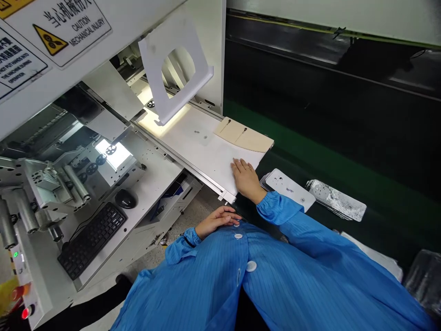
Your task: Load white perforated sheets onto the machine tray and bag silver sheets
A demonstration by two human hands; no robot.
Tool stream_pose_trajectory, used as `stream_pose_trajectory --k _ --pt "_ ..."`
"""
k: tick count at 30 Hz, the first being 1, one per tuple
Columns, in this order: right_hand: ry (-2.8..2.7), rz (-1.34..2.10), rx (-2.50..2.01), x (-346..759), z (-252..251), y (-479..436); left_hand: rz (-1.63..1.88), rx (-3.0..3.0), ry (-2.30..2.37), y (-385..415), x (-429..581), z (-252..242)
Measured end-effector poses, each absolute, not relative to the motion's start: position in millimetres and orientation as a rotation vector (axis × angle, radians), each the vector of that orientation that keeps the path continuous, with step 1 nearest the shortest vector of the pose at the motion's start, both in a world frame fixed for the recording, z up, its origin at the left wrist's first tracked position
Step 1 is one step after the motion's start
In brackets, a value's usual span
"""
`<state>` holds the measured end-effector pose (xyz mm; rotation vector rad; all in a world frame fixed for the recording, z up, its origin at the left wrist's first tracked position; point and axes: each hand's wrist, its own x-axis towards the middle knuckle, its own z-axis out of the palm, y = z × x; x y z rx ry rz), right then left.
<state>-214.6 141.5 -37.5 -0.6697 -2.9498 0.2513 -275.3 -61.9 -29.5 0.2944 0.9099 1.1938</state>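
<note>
My right hand lies palm down at the near end of a white machine bed, its fingers stretched out flat. A small dark mark shows by its fingertips; whether a separate white sheet lies under the palm I cannot tell. Just beyond it sits a beige block with two slots and a curved edge. My left hand rests against the front of my blue jacket, fingers extended and slightly bent, holding nothing. To the right of my right wrist is a stack of white rounded plates with small holes and printed marks.
Another stack of plates lies farther right on the dark green surface. A white bracket with a round cutout hangs over the lit bed. On the left stand a keyboard, a mouse and metal rollers.
</note>
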Motion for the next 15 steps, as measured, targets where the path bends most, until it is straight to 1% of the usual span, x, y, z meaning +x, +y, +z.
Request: stream_pose_trajectory --k 15 --pt "-3.014 0.285 -0.697 -212.4 -36.8 134.7 1.209 0.346 0.895 -61.8 -281.4 -34.2"
